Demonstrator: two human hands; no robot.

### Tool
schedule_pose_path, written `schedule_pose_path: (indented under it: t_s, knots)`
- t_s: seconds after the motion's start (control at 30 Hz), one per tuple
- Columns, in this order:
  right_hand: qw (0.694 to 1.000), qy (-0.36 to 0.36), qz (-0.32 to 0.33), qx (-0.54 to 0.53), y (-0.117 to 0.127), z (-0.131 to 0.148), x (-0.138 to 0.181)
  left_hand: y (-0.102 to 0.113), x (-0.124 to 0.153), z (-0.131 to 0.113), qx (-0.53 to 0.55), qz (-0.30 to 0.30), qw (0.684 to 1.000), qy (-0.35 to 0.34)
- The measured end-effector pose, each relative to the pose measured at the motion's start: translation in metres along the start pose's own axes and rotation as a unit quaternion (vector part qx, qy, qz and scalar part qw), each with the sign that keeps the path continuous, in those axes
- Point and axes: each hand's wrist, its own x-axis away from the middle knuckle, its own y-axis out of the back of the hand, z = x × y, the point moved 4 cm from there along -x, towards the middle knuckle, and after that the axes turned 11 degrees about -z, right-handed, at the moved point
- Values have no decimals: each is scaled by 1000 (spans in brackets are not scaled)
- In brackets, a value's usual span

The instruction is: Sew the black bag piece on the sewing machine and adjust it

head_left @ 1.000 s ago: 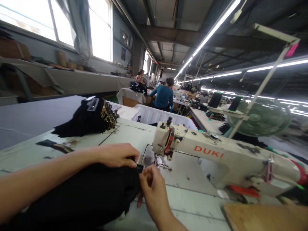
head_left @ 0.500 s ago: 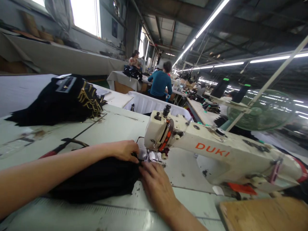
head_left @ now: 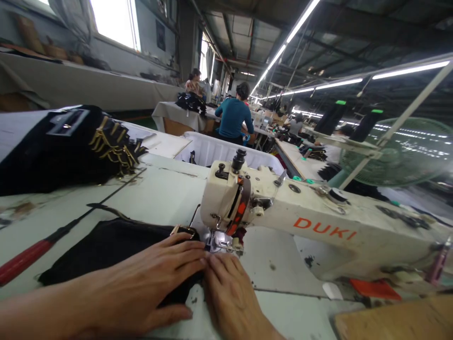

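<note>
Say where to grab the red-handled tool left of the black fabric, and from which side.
Probably the red handle, from above: it lies flat on the table, clear of the black fabric. Its dark shaft runs toward the fabric, so come in from the left.

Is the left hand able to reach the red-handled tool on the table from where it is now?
Probably yes. The left hand lies flat on the black fabric, and the red-handled tool rests just beyond the fabric's left edge, with nothing between them.
</note>
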Motion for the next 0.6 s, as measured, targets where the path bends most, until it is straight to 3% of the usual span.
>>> schedule_pose_path:
  t_s: [0.1,0.23,0.4,0.6]
  knots:
    - [1000,-10,-7,4,0,1,0,-21,15,1,-66,-13,997,-39]
    - [998,-60,-12,-8,11,-9,-4,-38,17,10,-69,-3,998,-14]
    - [978,-205,13,47,20,-51,-18,-42,9,9,-33,-3,999,29]
    - [966,-257,2,-39,4,-71,-20,-45,6,12,-11,-29,998,46]
